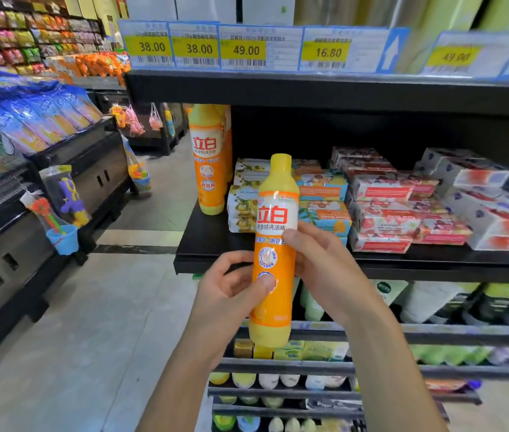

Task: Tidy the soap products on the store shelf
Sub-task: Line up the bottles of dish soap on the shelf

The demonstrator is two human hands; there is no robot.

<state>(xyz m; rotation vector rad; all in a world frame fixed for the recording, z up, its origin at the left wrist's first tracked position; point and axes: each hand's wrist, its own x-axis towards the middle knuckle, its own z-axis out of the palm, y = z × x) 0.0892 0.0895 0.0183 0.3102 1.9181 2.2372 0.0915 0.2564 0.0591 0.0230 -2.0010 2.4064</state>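
We hold a yellow and orange dish soap bottle upright in the middle of the frame, in the air in front of the black shelf and not resting on it. Its yellow cap points up and its red and white label faces us.

Our left hand wraps the lower half of the bottle from the left side of the frame, with the thumb pressed on the front of the orange label and the fingers curled round the side. Our right hand grips the bottle a little higher from the right side of the frame, with the thumb on the label and the fingers out of sight behind it.

A second bottle of the same kind stands upright at the left end of the shelf, up and to the left of the held one. Just beside it sit stacked yellow soap boxes, then blue and orange boxes, red boxes and white boxes toward the right of the frame.

Yellow price tags line the edge of the shelf above. Lower shelves at the bottom of the frame carry rows of small bottles. Toys in clear packs hang from a dark cabinet on the left of the frame, above the grey floor.
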